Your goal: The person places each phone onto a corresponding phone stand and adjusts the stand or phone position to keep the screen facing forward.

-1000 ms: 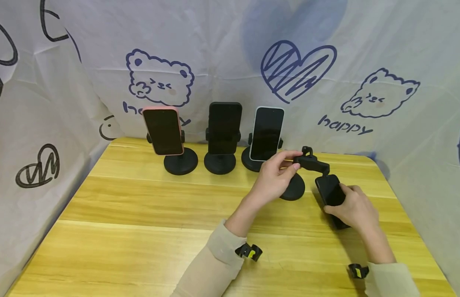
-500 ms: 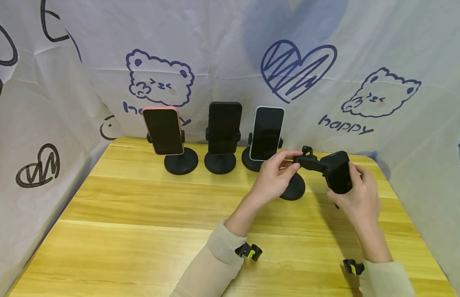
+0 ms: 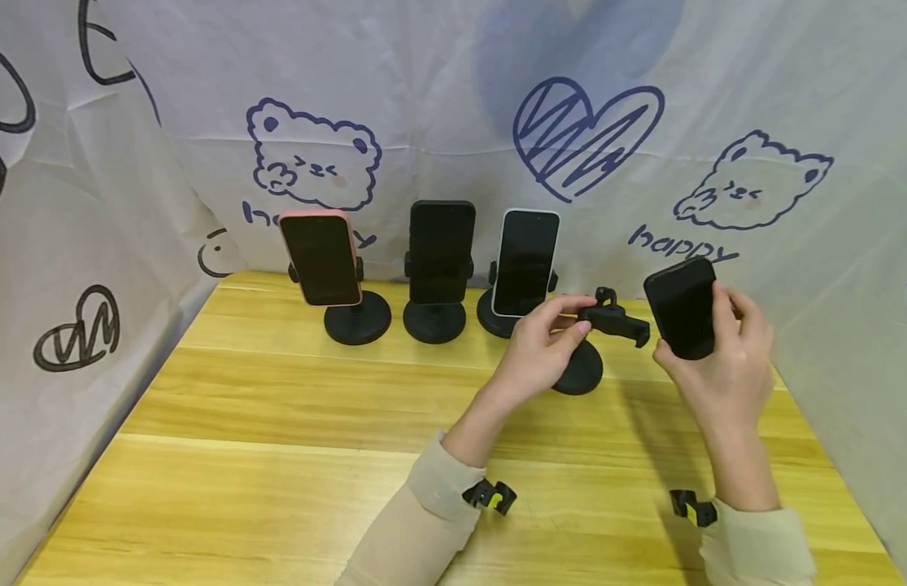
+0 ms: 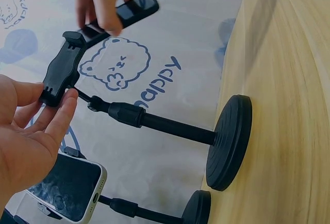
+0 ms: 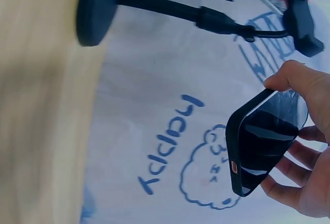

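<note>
My left hand (image 3: 538, 346) pinches one end of the black clamp (image 4: 63, 69) of a desk phone stand. The stand's round base (image 3: 580, 371) rests on the table, and a thin pole joins it to the clamp in the left wrist view. To the right, my right hand (image 3: 727, 358) grips a black phone (image 3: 683, 309) by its edges, thumb on one side and fingers on the other. The phone hangs in the air, tilted, screen in sight, just apart from the clamp's free end. In the right wrist view its lower edge (image 5: 234, 166) shows.
Left of the hands stand three more black stands bearing phones: one with a pink edge (image 3: 323, 260), one black (image 3: 442, 254), one white-edged (image 3: 526, 264). The white one sits close behind my left hand. A printed cloth (image 3: 453, 98) rises behind the wooden table (image 3: 277, 480).
My right hand has lifted the black phone from low over the table, up past the clamp, and now a little right of it. My left hand has stayed on the clamp.
</note>
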The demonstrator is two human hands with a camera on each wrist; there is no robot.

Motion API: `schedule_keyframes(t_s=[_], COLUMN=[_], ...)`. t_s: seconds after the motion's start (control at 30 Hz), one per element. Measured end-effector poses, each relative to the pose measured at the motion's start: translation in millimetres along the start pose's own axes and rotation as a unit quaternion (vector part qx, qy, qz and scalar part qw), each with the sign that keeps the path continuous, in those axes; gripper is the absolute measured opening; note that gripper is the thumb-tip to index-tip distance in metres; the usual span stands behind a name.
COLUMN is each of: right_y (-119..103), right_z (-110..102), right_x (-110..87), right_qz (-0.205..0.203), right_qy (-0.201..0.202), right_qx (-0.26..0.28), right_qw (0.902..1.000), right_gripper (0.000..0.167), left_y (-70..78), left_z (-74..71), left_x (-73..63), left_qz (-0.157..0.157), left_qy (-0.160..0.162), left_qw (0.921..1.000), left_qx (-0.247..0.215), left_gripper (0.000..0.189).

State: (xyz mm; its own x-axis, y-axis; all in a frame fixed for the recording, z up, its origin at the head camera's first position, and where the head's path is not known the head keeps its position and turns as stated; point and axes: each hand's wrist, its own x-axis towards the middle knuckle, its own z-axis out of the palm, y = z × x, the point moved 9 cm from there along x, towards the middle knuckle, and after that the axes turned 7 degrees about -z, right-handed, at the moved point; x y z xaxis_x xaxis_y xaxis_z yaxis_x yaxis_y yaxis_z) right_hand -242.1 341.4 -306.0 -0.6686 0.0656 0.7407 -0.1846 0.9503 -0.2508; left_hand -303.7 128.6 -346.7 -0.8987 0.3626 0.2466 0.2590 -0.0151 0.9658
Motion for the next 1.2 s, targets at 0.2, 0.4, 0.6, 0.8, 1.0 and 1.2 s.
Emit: schedule_keyframes(t_s=[0.2, 0.4, 0.6, 0.8, 1.0, 1.2], right_y=[-13, -25, -40, -54, -67, -83], right_z=[-20, -33, -41, -48, -50, -48], right_x=[9.4, 12.6, 13.6, 14.8, 13.5, 10.1], right_qz=[-0.013, -0.011, -0.032, -0.07, -0.095, -0.12], right_qy=[0.046, 0.07, 0.08, 0.104, 0.126, 0.139], right_qx=[0.045, 0.068, 0.081, 0.099, 0.12, 0.133], right_qw=[0.9978, 0.9951, 0.993, 0.9871, 0.9803, 0.974], right_gripper=[0.086, 0.085, 0.083, 0.08, 0.078, 0.076], left_y=[-0.1, 1.3, 2.1, 5.2, 6.6, 29.1], left_z=[1.3, 2.7, 1.6, -1.0, -3.7, -18.1], left_x=[-0.3, -1.2, -1.0, 0.4, -2.0, -12.1], left_qz=[0.002, 0.008, 0.01, 0.013, 0.024, 0.134], left_qy=[0.0, -0.001, -0.001, 0.0, 0.006, 0.067], left_qw=[1.0, 1.0, 0.9999, 0.9998, 0.999, 0.9868], left_qx=[0.0, 0.003, 0.014, 0.018, 0.036, 0.062], left_gripper=[0.033, 0.033, 0.034, 0.034, 0.034, 0.044])
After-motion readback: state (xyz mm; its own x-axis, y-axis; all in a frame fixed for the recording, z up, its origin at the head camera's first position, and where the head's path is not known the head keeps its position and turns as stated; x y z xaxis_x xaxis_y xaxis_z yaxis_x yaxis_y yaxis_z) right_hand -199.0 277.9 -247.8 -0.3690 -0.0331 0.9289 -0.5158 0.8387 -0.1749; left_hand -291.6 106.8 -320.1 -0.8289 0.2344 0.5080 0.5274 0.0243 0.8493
